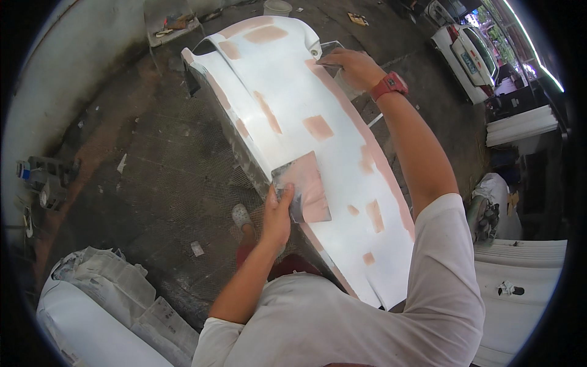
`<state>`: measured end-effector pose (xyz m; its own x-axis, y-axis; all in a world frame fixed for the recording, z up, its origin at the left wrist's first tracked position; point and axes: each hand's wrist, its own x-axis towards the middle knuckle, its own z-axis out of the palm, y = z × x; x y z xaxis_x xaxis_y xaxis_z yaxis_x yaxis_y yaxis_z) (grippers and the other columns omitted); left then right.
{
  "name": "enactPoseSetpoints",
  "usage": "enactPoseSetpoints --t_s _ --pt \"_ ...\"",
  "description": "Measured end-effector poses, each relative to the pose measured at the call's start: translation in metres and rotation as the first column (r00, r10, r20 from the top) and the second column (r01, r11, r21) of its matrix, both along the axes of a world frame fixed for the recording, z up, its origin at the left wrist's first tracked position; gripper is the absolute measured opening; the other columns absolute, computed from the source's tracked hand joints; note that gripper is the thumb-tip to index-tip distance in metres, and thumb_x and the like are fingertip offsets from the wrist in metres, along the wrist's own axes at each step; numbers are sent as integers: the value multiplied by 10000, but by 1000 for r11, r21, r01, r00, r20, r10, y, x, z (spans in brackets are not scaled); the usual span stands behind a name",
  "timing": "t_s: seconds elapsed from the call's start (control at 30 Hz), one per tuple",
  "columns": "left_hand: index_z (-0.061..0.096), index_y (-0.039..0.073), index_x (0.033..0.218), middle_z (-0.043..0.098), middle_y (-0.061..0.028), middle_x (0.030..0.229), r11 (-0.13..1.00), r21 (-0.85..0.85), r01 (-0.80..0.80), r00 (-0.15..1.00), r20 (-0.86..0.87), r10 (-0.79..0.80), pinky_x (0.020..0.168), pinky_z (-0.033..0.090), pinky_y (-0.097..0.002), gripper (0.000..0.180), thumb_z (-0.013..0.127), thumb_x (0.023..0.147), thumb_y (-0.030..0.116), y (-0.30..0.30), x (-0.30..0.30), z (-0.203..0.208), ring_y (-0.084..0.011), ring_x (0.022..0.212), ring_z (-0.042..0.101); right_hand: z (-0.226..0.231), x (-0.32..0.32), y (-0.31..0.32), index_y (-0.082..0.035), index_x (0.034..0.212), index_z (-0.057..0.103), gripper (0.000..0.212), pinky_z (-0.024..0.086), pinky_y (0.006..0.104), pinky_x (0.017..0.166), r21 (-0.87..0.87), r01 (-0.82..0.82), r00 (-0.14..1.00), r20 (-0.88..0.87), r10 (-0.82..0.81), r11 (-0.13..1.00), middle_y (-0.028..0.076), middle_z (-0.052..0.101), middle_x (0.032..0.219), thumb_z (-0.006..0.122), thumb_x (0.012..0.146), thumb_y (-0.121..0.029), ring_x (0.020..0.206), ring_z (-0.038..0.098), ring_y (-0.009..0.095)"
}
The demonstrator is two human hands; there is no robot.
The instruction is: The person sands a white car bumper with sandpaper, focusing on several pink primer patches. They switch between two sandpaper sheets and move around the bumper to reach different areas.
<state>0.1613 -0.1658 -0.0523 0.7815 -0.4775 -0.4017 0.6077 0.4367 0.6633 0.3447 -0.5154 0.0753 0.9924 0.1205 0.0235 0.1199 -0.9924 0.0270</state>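
Note:
A long white car bumper (293, 104) stretches away in front of me, with several patches and a long edge strip of pinkish-brown putty (318, 128). My left hand (278, 214) grips a flat square putty board (310, 187) by its left side, thumb on top. Pink putty is smeared over the board, and its left edge is dark. At the bumper's far right edge, my right hand (356, 68) has its fingers pinched together against the end of the putty strip. Whatever is in those fingers is too hidden to name.
A white car (468, 61) stands at the back right. Paper-covered white bodywork (110, 312) lies at the lower left, and white panels (520, 275) at the right. Concrete blocks (52, 183) sit by the left wall. A bucket (278, 8) is beyond the bumper.

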Motion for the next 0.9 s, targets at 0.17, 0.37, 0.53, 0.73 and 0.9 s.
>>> enactPoseSetpoints --t_s 0.17,0.37,0.53,0.73,0.9 --pt "514 -25 1473 633 -124 1361 998 50 -27 999 32 25 1091 452 -331 472 574 1121 283 0 -2 1 -186 1241 586 -6 2 7 -222 1319 742 601 471 493 1061 33 -20 998 -51 22 999 42 689 1314 519 836 56 1218 647 319" --pt "538 -26 1442 654 -124 1321 989 148 -15 992 129 -5 1063 457 -325 450 569 1124 290 1 -2 -1 -177 1211 594 13 -10 15 -234 1310 747 608 386 518 1141 -47 -58 997 -44 55 997 30 690 1349 539 834 84 1275 624 272" --pt "558 -23 1418 667 -123 1294 994 95 -57 991 122 45 1055 460 -331 432 567 1125 295 -3 -4 -6 -182 1188 606 2 27 -1 -238 1314 748 661 340 562 1185 -116 -29 998 51 35 993 35 671 1416 519 802 110 1317 605 265" --pt "551 -25 1425 660 -125 1311 988 149 -42 989 149 19 1065 453 -334 442 570 1125 298 -2 -3 -5 -190 1205 599 -13 46 1 -262 1273 764 676 427 535 1113 -102 -40 996 75 48 994 -5 710 1321 505 786 128 1261 648 250" --pt "536 -31 1442 649 -124 1340 995 95 -41 994 109 31 1085 445 -335 454 578 1120 287 -1 -4 -7 -189 1229 592 -11 41 14 -230 1315 760 653 433 458 1130 43 -6 999 -37 8 999 69 662 1436 532 806 110 1279 617 317"
